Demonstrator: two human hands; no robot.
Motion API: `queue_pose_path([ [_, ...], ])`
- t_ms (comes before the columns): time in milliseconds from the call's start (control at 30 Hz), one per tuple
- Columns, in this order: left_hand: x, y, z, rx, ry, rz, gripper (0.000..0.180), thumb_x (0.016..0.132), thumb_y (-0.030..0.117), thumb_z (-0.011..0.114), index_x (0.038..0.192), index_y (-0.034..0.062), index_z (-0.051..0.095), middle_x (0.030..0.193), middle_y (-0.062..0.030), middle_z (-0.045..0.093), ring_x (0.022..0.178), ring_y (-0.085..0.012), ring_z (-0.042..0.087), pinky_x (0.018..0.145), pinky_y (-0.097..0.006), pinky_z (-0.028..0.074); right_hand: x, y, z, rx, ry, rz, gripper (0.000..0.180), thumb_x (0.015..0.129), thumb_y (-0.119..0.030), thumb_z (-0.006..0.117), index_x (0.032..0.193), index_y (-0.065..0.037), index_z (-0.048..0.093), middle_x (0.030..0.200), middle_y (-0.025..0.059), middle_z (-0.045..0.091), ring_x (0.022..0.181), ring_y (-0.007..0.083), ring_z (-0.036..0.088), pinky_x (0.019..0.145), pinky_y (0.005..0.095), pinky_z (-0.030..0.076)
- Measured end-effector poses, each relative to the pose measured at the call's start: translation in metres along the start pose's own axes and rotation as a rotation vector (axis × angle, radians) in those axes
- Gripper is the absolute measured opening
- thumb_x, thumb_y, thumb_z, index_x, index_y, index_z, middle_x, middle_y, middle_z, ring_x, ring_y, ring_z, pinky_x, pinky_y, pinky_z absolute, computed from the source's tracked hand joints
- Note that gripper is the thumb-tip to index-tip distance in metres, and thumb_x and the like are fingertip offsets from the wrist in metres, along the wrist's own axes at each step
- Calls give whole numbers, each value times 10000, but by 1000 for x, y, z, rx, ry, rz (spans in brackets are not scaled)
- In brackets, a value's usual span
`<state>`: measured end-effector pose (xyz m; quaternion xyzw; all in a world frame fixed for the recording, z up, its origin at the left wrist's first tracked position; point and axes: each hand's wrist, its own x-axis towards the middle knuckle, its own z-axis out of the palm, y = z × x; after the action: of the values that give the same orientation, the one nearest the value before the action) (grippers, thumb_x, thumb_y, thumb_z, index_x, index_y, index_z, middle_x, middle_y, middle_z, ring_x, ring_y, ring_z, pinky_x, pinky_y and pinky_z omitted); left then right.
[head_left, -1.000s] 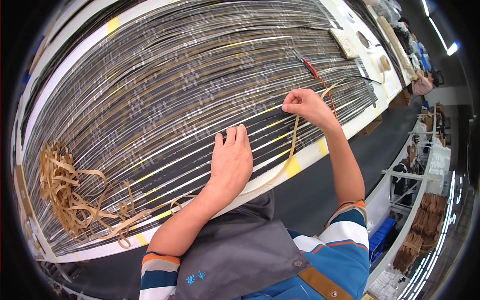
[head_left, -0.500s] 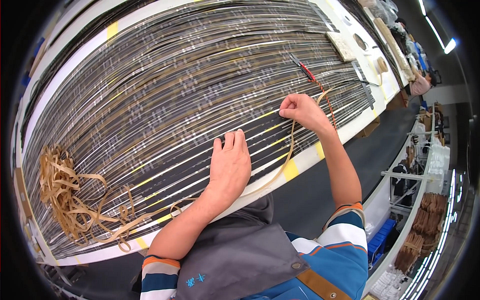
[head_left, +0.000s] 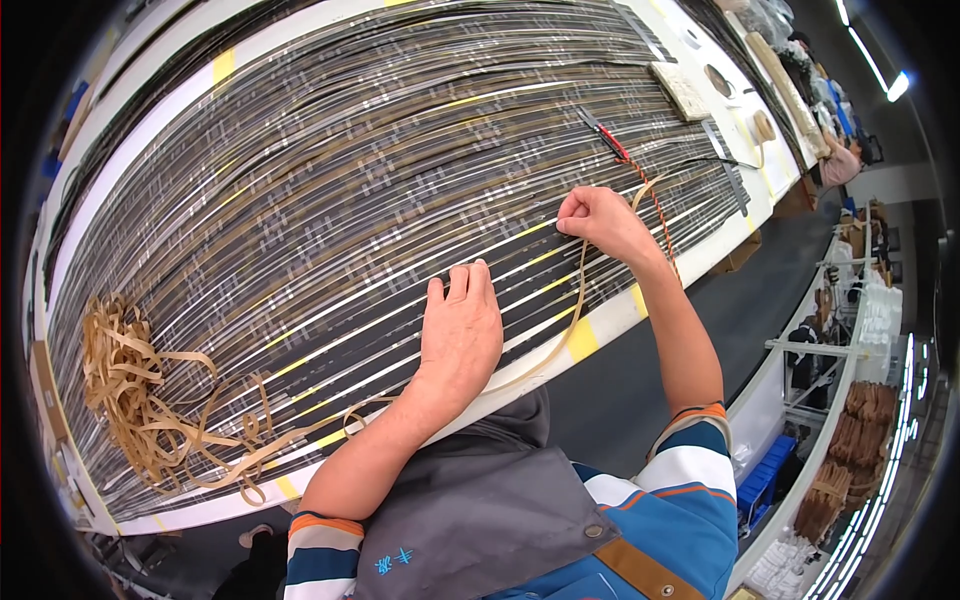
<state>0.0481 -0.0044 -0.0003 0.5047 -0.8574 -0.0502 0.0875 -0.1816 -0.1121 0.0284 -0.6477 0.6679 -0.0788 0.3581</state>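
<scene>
My left hand [head_left: 462, 330] lies flat, fingers stretched out, on dark striped strips of material [head_left: 385, 300] laid side by side along the table. To its right, my right hand [head_left: 603, 218] is closed in a pinch, its fingertips down at a dark strip edged by pale lines. What sits between those fingertips, if anything, is too small to make out. A narrow tan tape [head_left: 583, 285] runs past my right hand and curves along the near edge under my left forearm. At the far left it joins a tangled heap of tan tape [head_left: 120, 375].
Beyond my right hand lie red-and-black snips [head_left: 612, 142] on a twisted orange-and-black cord [head_left: 655, 200]. A pale rectangular block [head_left: 680, 92] and a tape roll [head_left: 763, 126] are at the table's right end. Shelving [head_left: 815, 350] stands to the right.
Both hands hold nearly the same place and pose. The view has shifted slightly, and a shoe and dark clothing now show below the table at the lower left.
</scene>
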Motion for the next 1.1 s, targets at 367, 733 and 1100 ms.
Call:
queue_pose_path([
  [367, 3, 4, 9, 43, 18, 25, 400, 839, 106, 552, 1169, -114, 603, 1199, -160, 543, 1069, -278, 508, 943, -419, 422, 5, 3, 1, -139, 93, -10, 240, 750, -182, 797, 803, -3, 646, 767, 147, 667, 765, 290, 657, 713, 397, 510],
  [733, 66, 30, 28, 35, 130, 301, 443, 848, 109, 535, 1240, -94, 580, 1327, -189, 553, 1062, -238, 546, 851, -360, 435, 10, 10, -28, -180, 42, -94, 397, 684, -354, 845, 773, -16, 657, 723, 154, 670, 695, 272, 657, 661, 386, 516],
  [1100, 77, 35, 18, -29, -40, 299, 523, 803, 3, 554, 1325, -25, 545, 1414, -142, 529, 1210, -295, 528, 955, -420, 466, 111, 62, -46, -327, 596, -9, 257, 857, -157, 634, 1006, 51, 662, 1135, 240, 622, 1077, 409, 610, 926, 481, 516],
])
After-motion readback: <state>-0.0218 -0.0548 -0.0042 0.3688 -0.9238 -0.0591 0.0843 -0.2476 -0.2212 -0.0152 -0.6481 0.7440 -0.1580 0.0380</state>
